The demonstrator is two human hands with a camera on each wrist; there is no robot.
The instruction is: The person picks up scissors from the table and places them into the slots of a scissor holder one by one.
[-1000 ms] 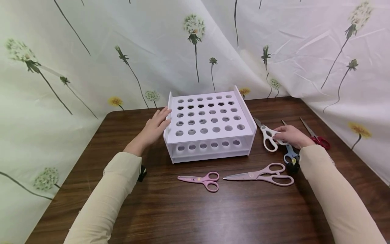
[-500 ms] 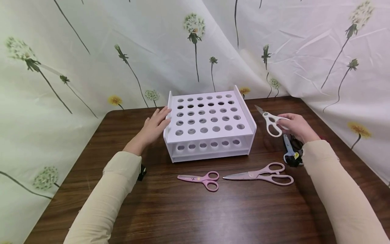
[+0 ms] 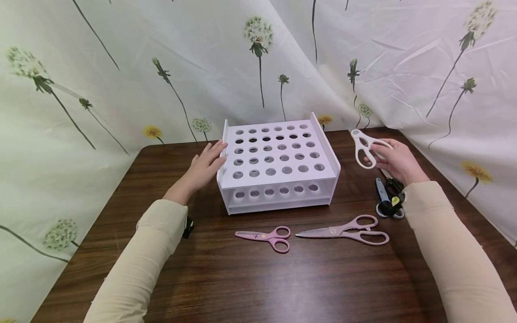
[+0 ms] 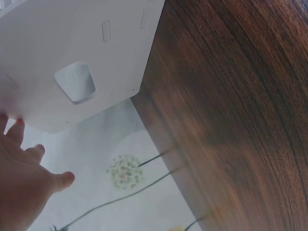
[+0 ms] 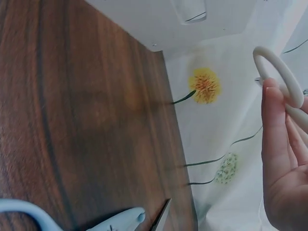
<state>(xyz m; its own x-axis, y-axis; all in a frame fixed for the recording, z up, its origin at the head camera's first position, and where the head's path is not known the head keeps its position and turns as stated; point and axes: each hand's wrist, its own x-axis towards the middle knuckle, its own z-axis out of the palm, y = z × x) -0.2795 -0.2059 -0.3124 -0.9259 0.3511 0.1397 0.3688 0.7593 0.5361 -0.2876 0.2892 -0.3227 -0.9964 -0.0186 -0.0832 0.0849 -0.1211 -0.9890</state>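
While the left hand [image 3: 203,168] rests loosely on the rack [image 3: 275,153], the right hand [image 3: 395,161], gripping white scissors [image 3: 357,136], has risen.

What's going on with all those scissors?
Someone is using both hands at a dark wooden table. Their right hand holds the white scissors by the handles, up off the table. Their left hand rests against the side of a white rack with rows of round holes. Pink scissors and a bigger pale purple pair lie in front, and a light blue pair lies near the right sleeve.
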